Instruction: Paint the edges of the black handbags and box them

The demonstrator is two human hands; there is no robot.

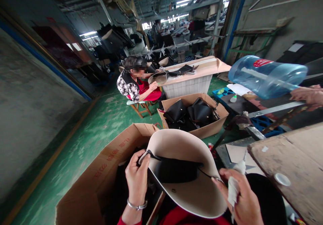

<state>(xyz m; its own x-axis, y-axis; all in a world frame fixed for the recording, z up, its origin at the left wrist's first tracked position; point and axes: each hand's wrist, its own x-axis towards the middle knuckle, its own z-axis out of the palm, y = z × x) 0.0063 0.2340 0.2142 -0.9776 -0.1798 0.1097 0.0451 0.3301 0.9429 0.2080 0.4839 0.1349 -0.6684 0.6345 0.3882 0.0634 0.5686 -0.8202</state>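
Observation:
An open bag with a beige inside is spread in front of me, its mouth facing up. A black inner panel hangs across it, joined at both sides by thin black strips. My left hand pinches the bag's left rim by a black tab between thumb and fingers. On the opposite side my right hand grips the right rim with its fingertips. Tucked in that same hand is a thin tool wrapped in whitish material; its working end cannot be made out.
A cardboard box with dark contents stands at my left. Beyond, another box holds black bags. A seated person handles a similar bag beside a covered table. On the right are a blue water bottle and a worn board.

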